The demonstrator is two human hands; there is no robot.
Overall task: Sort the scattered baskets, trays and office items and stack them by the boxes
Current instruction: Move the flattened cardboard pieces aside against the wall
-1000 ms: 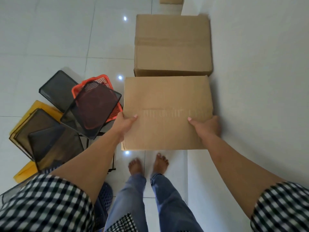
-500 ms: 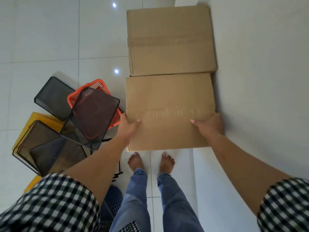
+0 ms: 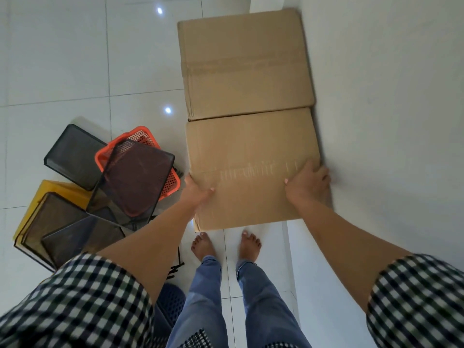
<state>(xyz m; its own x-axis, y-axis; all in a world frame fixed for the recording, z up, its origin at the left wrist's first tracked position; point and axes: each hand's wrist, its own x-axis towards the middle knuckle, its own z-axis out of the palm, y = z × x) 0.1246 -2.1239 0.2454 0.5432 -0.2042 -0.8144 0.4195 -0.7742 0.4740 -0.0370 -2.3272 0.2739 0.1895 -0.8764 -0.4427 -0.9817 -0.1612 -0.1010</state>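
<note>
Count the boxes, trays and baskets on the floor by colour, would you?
Brown cardboard boxes: 2
Black mesh trays: 4 plainly, overlapping; more may hide beneath
Orange basket: 1
Yellow tray: 1
Blue basket: 1, partly hidden
Total: 9 seen

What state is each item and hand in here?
far cardboard box: closed, taped
near cardboard box: closed, butted against the far one
left hand: grips near box's left edge
right hand: fingers spread on near box's top
orange basket: under tilted black mesh tray
</note>
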